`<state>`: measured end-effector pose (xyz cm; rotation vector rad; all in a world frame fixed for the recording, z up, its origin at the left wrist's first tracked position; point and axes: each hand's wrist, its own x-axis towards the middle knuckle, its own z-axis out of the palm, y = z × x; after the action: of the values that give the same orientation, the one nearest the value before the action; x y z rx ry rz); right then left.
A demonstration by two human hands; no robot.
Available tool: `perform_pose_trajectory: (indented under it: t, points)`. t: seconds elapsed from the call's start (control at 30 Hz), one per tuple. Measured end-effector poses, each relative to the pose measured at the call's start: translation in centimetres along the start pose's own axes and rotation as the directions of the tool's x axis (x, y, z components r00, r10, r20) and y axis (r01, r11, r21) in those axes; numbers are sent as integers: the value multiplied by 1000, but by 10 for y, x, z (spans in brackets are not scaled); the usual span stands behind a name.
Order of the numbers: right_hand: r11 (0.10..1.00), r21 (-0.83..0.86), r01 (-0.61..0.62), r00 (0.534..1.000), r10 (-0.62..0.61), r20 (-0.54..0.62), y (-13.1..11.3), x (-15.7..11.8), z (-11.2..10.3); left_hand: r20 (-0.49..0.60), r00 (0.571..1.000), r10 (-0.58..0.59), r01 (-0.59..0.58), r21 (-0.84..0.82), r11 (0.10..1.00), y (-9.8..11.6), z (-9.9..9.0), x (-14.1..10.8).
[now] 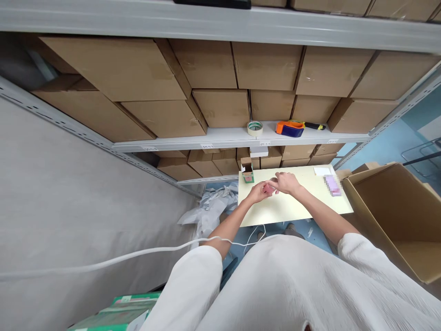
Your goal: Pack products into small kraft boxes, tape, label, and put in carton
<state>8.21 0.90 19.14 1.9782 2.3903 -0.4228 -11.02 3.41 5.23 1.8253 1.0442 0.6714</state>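
Note:
Over the pale yellow table, my left hand (pixel 259 192) is wrapped round a small pink item (pixel 268 189). My right hand (pixel 287 182) meets it from the right, its fingers bent over the top of the same item, where a small dark round part shows. What exactly the right fingers grip is too small to tell. A small open green and white box (pixel 247 171) stands at the table's back left corner. On the right side of the table (pixel 275 212) lie a blurred purple item (pixel 332 185) and a white card (pixel 322 171).
Metal shelves (pixel 220 138) full of cardboard boxes (pixel 220 108) rise behind the table. A tape roll (pixel 255 128) and an orange and blue tool (pixel 290 128) lie on one shelf. A large open carton (pixel 396 216) stands right. A white cable (pixel 138 253) crosses my left arm.

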Motion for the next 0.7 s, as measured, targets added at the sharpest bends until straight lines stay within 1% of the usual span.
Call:
perform_pose_trajectory:
  t: [0.03,0.1,0.13,0.17,0.2,0.3,0.33,0.37,0.4,0.43,0.5,0.53,0.57,0.6,0.63,0.67,0.7]
  points:
    - [995,42,90,996,-90,-13,2,0,-1,9,1000,5,-5,-12,1000,-1,-1,1]
    - [950,133,281,960,-279,-33,8,-1,-2,10,1000,14,-13,-31,999,-5,-4,2]
    - [930,163,329,944,-328,-33,11,-1,-2,9,1000,16,-16,-37,999,-7,-5,3]
    - [926,180,332,942,-334,-21,13,-1,-3,11,1000,14,-14,-43,999,-8,-7,3]
    - [937,182,298,953,-303,-2,15,-2,-4,12,1000,7,-6,-51,999,-10,-8,2]
    - [984,118,134,988,-141,57,16,-4,-5,3,999,-34,34,-82,996,-15,-11,0]
    - [988,100,116,991,-122,54,17,-4,-4,1,999,-41,41,-90,995,-16,-11,-1]
    - [987,94,134,990,-138,34,18,-4,-3,1,999,-42,42,-92,995,-17,-12,-1]
    - [978,99,186,982,-187,3,19,-3,-2,3,999,-38,38,-89,995,-18,-12,-1]
    - [958,112,263,965,-261,-32,20,-2,-1,8,999,-31,32,-84,996,-18,-12,0]
    - [893,137,429,903,-422,-77,21,2,3,21,999,-25,27,-74,997,-18,-13,1]
    - [860,143,489,872,-483,-78,21,4,4,25,999,-26,27,-68,997,-17,-12,2]
    - [839,146,525,851,-521,-66,20,5,5,28,999,-25,26,-61,998,-16,-12,2]
    - [833,143,535,844,-534,-47,19,7,6,30,999,-20,22,-56,998,-15,-11,2]
    - [846,133,517,855,-519,-24,17,7,6,30,999,-10,12,-52,999,-14,-11,2]
    - [875,113,470,881,-473,1,16,7,6,28,1000,3,-2,-50,999,-13,-10,2]
    - [913,87,400,915,-403,25,14,7,6,20,1000,14,-13,-47,999,-12,-9,1]
